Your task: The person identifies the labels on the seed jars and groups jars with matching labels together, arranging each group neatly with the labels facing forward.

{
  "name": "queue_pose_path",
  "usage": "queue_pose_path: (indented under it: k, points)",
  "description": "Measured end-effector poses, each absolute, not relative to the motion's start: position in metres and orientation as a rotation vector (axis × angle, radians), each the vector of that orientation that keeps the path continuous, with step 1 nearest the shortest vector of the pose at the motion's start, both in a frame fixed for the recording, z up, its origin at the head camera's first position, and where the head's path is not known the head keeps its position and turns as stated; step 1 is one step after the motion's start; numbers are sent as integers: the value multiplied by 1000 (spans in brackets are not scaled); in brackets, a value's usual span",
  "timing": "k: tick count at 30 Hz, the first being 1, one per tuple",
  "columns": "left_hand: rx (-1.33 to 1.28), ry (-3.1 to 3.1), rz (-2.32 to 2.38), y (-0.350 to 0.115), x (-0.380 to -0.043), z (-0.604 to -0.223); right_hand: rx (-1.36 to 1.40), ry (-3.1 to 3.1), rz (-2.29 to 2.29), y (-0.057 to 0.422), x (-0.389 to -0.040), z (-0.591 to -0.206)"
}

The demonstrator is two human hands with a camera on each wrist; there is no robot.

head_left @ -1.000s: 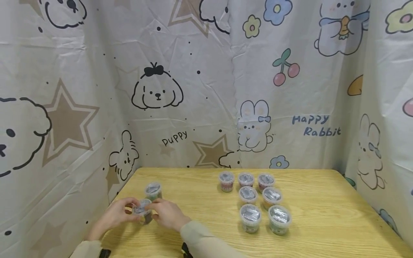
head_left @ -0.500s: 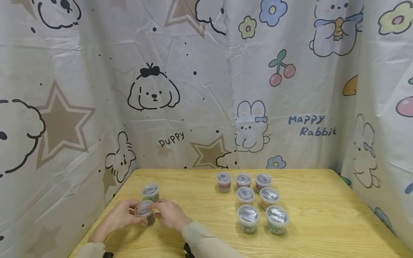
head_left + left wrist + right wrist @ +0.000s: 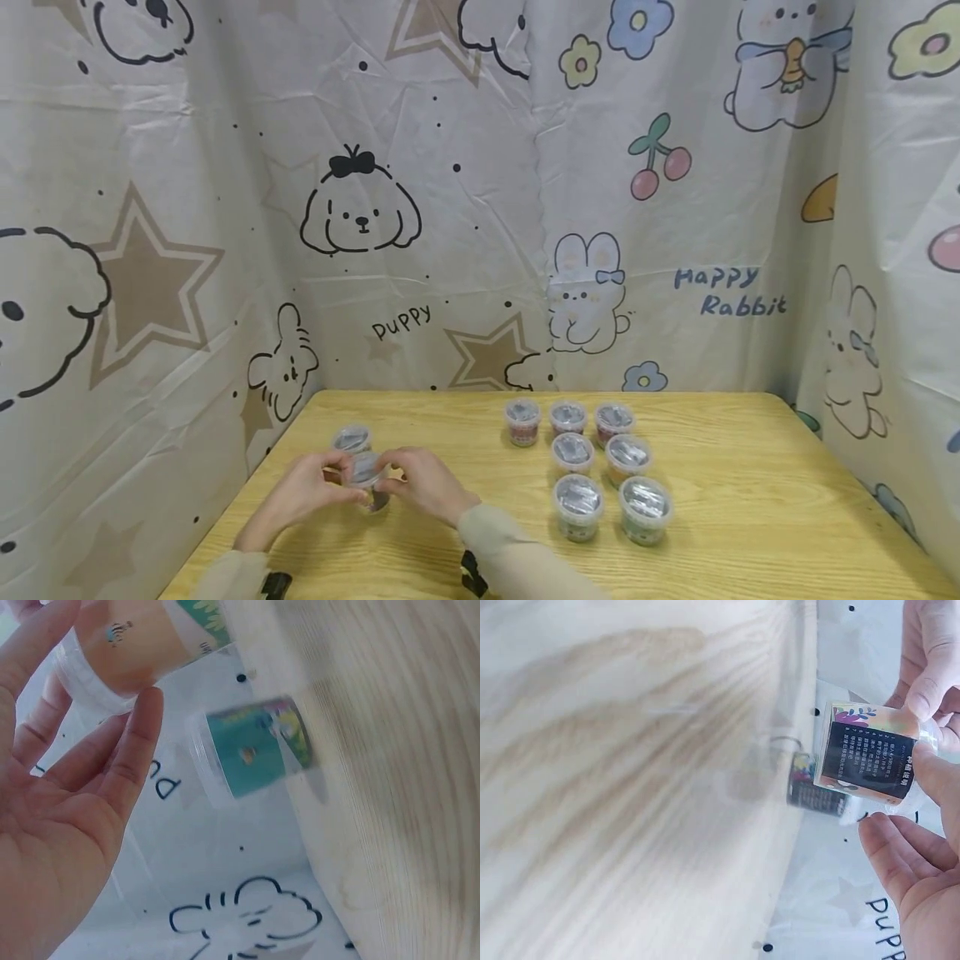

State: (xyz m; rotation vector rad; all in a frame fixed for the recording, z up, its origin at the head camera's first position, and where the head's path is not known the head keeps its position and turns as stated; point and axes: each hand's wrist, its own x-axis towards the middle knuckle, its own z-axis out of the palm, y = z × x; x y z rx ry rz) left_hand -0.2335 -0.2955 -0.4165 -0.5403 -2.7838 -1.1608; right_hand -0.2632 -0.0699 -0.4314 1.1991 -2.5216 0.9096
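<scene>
A small clear plastic tub (image 3: 366, 473) with a silvery lid is held by its upper part between both hands, at the left of the table. My left hand (image 3: 311, 490) pinches its left side; in the left wrist view the tub's label (image 3: 135, 637) is orange. On the other side, my right hand (image 3: 427, 485) grips near the lid, and a black text panel (image 3: 870, 761) faces the right wrist camera. The tub appears slightly raised off the tabletop. Just behind it stands a second tub (image 3: 351, 437), partly hidden, with a teal label (image 3: 259, 750).
Several similar lidded tubs stand grouped right of the table's centre, including a front left one (image 3: 577, 507) and a front right one (image 3: 646, 510). The wooden table (image 3: 750, 483) is enclosed by a printed curtain (image 3: 480, 200) at the back and sides.
Both hands have moved right with the tub between them, and the tub sits a little higher in the head view. The other tubs have stayed put; the head view shifts slightly.
</scene>
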Motion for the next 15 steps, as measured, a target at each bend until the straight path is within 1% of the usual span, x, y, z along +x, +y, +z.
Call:
queue_pose_path:
  k: [10,15]
  points:
    - [-498,-2665,-1237,-260,-238,-418,1136,-2547,1080,-34,-266,-422]
    - [-529,-2608,-1343,-242,-244,-414,1107,-2538,1128,-13,-268,-412]
